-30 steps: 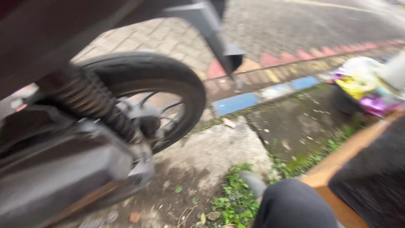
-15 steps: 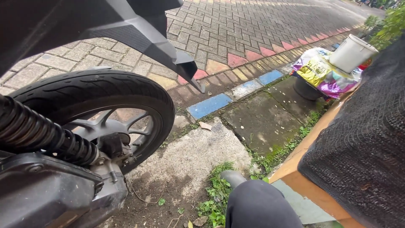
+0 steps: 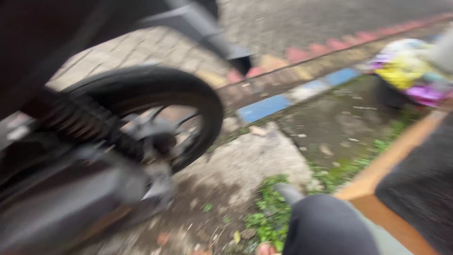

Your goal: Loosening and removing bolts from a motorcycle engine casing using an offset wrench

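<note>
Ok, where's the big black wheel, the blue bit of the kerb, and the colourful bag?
black wheel [image 3: 207,101], head view, on the tyre's outer tread.
blue kerb block [image 3: 264,107], head view, its middle.
colourful bag [image 3: 406,71], head view, the yellow patch.

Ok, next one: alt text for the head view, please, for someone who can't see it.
Motion-blurred view down at a motorcycle's rear wheel and coiled shock spring on cracked concrete, beside a brick-paved road with a painted kerb. A dark-clothed knee shows at the bottom, weeds beside it, colourful bags at far right; no hands are in view.
</note>
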